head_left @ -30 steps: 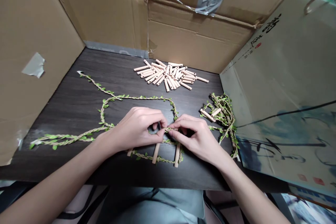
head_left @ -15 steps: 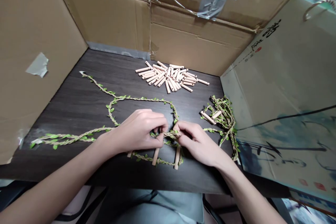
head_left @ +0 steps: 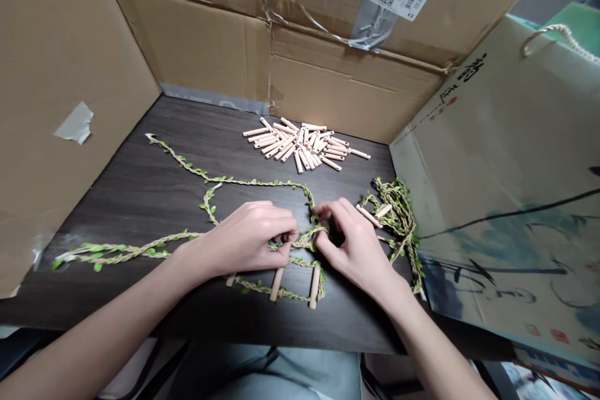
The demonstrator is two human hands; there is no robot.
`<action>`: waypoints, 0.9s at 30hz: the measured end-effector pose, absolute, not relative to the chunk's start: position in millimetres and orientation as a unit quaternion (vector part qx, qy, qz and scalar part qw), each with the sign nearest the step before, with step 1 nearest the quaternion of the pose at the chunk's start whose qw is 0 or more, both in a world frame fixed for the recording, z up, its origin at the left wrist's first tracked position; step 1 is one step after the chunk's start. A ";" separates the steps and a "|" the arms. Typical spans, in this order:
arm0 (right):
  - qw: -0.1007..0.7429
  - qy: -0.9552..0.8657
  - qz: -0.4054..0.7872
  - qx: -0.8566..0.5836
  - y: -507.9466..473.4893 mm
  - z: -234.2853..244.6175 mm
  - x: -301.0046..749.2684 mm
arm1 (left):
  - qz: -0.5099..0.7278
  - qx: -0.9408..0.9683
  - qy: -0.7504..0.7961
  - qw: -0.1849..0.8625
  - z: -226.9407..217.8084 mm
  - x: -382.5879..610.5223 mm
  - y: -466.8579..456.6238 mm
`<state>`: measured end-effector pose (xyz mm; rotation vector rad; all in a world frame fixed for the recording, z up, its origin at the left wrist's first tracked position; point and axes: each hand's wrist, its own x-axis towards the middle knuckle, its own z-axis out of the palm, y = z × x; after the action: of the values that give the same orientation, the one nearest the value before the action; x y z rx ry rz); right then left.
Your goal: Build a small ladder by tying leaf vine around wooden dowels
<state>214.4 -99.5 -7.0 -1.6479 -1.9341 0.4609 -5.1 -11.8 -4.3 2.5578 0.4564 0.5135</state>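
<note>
A braided cord with green leaves [head_left: 257, 182] runs across the dark table and down to both hands. My left hand [head_left: 262, 234] is closed in a pinch on this leaf cord, just above a wooden stick. My right hand [head_left: 351, 240] is at the same crossing of cord, thumb and forefinger apart, fingertips beside the strands. Below the hands, wooden sticks [head_left: 314, 286] hang between strands like ladder rungs; a second stick [head_left: 277, 284] is partly under my left hand. A loose cord end [head_left: 209, 200] curves up behind my left wrist.
A pile of drilled wooden sticks [head_left: 300, 144] lies at the back. A bundle of leaf cord [head_left: 400, 212] with two sticks is at right, beside a paper bag [head_left: 473, 200]. Doubled cord [head_left: 107, 253] lies at left. Cardboard walls [head_left: 215, 50] enclose the back and left.
My right thumb and forefinger have spread apart from their pinch on the cord. The loose cord end behind my left wrist has swung away from the long strand. My left hand keeps its pinch.
</note>
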 end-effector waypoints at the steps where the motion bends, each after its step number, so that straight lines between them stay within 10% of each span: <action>1: 0.263 -0.753 0.159 -0.582 -99.8 -6.7 214.8 | 0.187 0.937 0.168 0.243 -4.5 -5.1 -11.7; 10: 0.292 -0.740 0.233 -0.560 -98.5 5.4 231.3 | 0.158 0.938 0.189 0.244 -9.0 -8.2 -4.7; 21: 0.074 -0.870 0.100 -0.478 -84.4 11.8 203.6 | 0.157 0.923 0.198 0.291 -13.8 -9.4 -1.3; 27: 0.213 -0.763 0.095 -0.603 -100.1 9.4 227.1 | 0.133 0.918 0.215 0.304 -11.3 -13.6 2.6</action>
<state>227.1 -100.1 9.4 -1.6736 -2.1176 0.2629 -13.6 2.6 -11.3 2.4323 0.5707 0.3530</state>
